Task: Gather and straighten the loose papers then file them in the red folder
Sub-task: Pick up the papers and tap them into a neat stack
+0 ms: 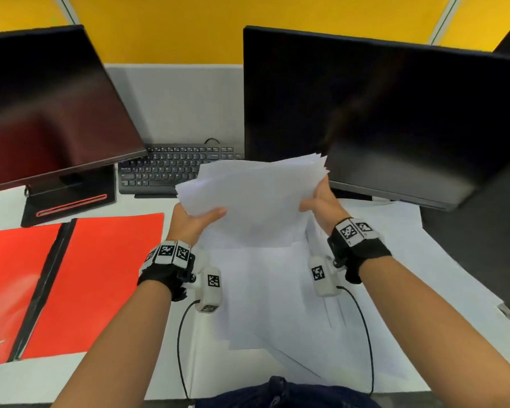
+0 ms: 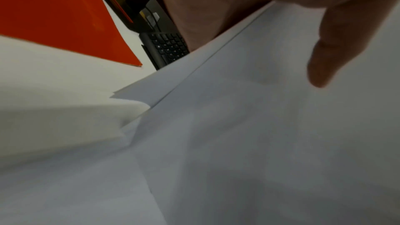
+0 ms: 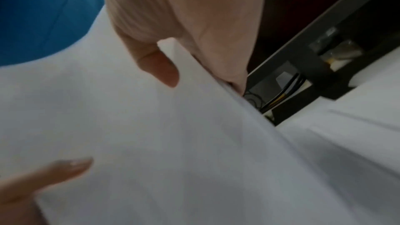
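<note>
A loose stack of white papers (image 1: 256,195) is raised off the desk in front of the keyboard, its sheets fanned and uneven. My left hand (image 1: 193,217) grips the stack's left edge, thumb on top. My right hand (image 1: 321,201) grips its right edge. The left wrist view shows my thumb (image 2: 331,54) lying on the top sheet (image 2: 249,126); the right wrist view shows my thumb (image 3: 160,64) pinching the stack (image 3: 173,143). More white sheets (image 1: 292,304) lie spread on the desk below. The red folder (image 1: 89,284) lies open flat at the left.
Two dark monitors (image 1: 380,113) (image 1: 47,107) stand at the back, with a black keyboard (image 1: 165,169) between them. The left monitor's base (image 1: 68,201) sits just behind the folder. The white desk's front edge (image 1: 71,387) is near my body.
</note>
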`<action>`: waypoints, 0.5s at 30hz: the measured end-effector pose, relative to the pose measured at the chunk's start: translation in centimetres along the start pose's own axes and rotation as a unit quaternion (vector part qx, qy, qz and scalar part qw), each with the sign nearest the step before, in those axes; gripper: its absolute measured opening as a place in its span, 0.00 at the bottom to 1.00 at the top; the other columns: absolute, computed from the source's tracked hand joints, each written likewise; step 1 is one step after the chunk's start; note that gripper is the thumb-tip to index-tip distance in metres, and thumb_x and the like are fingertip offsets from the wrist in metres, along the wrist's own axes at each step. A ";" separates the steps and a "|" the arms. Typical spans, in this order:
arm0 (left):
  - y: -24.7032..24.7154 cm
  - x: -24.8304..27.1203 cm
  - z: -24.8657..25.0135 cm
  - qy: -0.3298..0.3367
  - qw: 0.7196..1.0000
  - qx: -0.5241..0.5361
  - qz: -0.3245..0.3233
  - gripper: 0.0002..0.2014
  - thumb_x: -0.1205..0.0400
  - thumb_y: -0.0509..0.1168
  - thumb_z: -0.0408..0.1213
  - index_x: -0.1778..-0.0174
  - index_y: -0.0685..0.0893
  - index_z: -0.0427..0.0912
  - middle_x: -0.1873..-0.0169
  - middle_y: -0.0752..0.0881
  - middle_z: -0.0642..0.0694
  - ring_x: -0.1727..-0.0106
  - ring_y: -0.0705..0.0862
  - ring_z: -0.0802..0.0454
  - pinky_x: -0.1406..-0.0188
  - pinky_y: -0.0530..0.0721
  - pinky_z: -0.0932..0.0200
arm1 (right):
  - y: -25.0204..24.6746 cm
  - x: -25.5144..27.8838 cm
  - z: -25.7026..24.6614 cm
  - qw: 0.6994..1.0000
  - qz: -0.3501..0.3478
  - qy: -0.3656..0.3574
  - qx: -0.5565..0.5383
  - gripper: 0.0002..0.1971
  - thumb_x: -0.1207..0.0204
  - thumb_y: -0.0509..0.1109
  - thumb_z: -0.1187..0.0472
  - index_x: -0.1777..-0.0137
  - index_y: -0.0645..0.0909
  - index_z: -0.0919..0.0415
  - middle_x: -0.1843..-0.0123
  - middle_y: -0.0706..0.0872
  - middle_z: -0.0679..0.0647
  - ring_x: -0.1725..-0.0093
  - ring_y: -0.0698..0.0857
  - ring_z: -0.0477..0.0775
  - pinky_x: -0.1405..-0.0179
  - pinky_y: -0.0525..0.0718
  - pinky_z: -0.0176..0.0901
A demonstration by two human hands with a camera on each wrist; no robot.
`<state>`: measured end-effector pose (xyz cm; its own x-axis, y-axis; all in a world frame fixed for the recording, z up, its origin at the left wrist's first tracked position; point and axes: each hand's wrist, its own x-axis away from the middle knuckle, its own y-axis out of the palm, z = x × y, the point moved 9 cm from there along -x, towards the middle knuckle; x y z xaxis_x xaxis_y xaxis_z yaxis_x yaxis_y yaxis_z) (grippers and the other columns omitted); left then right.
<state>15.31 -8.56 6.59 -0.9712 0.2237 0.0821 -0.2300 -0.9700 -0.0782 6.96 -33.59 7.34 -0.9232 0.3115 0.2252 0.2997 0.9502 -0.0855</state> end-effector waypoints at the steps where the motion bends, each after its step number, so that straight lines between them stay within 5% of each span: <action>1: 0.1 0.0 -0.2 -0.002 1.000 0.004 0.010 0.19 0.31 0.76 0.25 0.56 0.83 0.56 0.62 0.91 0.60 0.59 0.88 0.70 0.53 0.85 0.68 | 0.9 -0.1 0.4 1.000 -0.008 0.001 0.016 0.48 0.39 0.62 0.82 0.20 0.50 0.52 0.27 0.72 0.58 0.30 0.75 0.55 0.38 0.80 0.46; 5: 0.0 -0.3 -0.9 -0.027 0.996 -0.002 0.081 0.13 0.25 0.71 0.25 0.48 0.80 0.42 0.61 0.85 0.51 0.57 0.86 0.50 0.59 0.82 0.64 | 2.2 -0.2 0.8 0.999 0.043 0.004 -0.008 0.37 0.31 0.58 0.83 0.23 0.55 0.59 0.37 0.75 0.53 0.43 0.78 0.47 0.57 0.77 0.30; 8: 0.7 -0.8 0.3 0.001 0.995 -0.047 0.083 0.11 0.21 0.68 0.30 0.45 0.83 0.31 0.56 0.86 0.41 0.52 0.85 0.44 0.55 0.82 0.58 | 1.4 -0.1 0.8 0.999 0.039 -0.006 0.009 0.37 0.29 0.60 0.82 0.22 0.53 0.59 0.34 0.73 0.52 0.40 0.76 0.47 0.49 0.78 0.32; 11: 1.5 -1.1 1.3 0.014 0.996 -0.075 0.042 0.08 0.20 0.65 0.28 0.45 0.83 0.37 0.58 0.85 0.45 0.59 0.83 0.52 0.60 0.82 0.64 | -1.6 -0.2 2.9 0.990 0.039 0.036 0.129 0.39 0.27 0.65 0.74 0.19 0.52 0.59 0.26 0.71 0.58 0.29 0.73 0.56 0.36 0.77 0.46; 13: 1.5 -1.3 0.7 -0.016 0.996 -0.089 0.029 0.06 0.20 0.63 0.27 0.55 0.81 0.42 0.65 0.82 0.50 0.65 0.80 0.56 0.68 0.79 0.65 | -6.2 0.5 6.4 0.937 0.079 0.126 0.317 0.38 0.26 0.69 0.61 0.19 0.54 0.59 0.22 0.66 0.62 0.23 0.68 0.62 0.27 0.71 0.56; 15: 1.3 -1.2 -1.0 -0.067 0.993 -0.099 0.019 0.06 0.20 0.63 0.27 0.58 0.81 0.42 0.69 0.81 0.48 0.69 0.78 0.51 0.71 0.76 0.62 | -11.5 2.8 10.7 0.839 0.108 0.249 0.472 0.46 0.28 0.69 0.41 0.17 0.50 0.59 0.18 0.59 0.63 0.19 0.59 0.66 0.22 0.61 0.66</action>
<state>16.08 -9.98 5.41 -0.9655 0.1589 0.2064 -0.2133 -0.9371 -0.2765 -1.59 -43.73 -1.44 -0.5863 0.6647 0.4629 -0.0945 0.5115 -0.8541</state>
